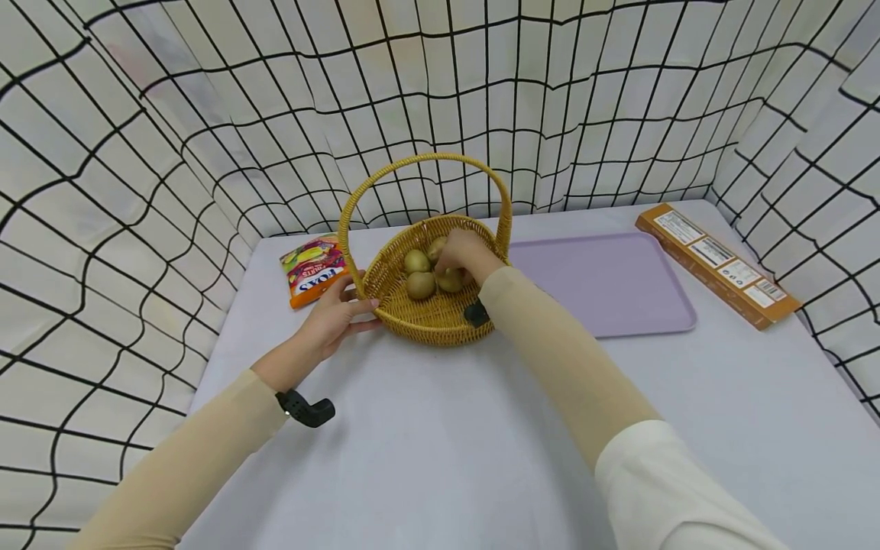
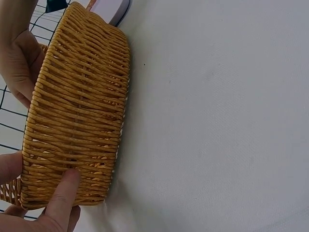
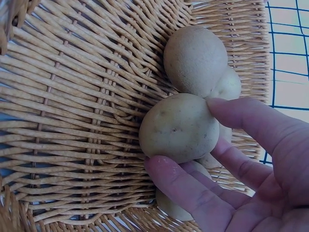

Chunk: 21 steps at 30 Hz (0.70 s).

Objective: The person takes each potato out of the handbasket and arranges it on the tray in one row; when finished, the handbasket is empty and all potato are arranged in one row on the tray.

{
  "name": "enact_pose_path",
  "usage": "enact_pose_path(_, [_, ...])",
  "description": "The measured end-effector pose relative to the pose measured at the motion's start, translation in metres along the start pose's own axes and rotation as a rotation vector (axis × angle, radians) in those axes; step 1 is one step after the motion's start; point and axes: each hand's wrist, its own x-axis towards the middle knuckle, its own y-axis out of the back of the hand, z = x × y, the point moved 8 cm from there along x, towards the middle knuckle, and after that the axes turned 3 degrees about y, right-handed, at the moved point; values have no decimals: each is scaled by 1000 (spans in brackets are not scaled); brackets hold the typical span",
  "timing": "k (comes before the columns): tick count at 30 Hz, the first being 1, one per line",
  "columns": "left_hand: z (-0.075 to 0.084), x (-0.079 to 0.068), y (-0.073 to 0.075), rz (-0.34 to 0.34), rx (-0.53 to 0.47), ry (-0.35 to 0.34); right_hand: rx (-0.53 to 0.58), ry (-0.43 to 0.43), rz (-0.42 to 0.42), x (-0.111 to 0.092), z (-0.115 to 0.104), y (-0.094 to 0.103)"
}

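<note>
A yellow wicker basket [image 1: 440, 334] with a tall arched handle [image 1: 426, 158] stands toward the back of the table. My left hand [image 1: 331, 319] grips its left side by the handle's foot, a finger pressed on the woven outer wall in the left wrist view. Inside the basket, my right hand [image 1: 466, 253] holds a potato [image 3: 177, 129] between thumb and fingers. A browner potato [image 3: 195, 60] lies right beside it, and several others sit close by, partly hidden behind the held one and the fingers.
A bright candy bag [image 1: 312, 267] lies left of the basket. To the right is a flat lilac tray [image 1: 605, 286], then a long orange-brown box [image 1: 718, 263]. Black netting [image 1: 550, 84] over white cloth surrounds the back and sides of the white-covered table [image 1: 440, 443].
</note>
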Motion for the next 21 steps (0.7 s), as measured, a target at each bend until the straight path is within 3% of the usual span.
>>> enact_pose_path(13, [1,1,-1,4,14,-2,1,-13,6,2,1,3])
enact_pose_path(21, [1,1,0,0,-10,1,-21,17,-21,-9,-6,7])
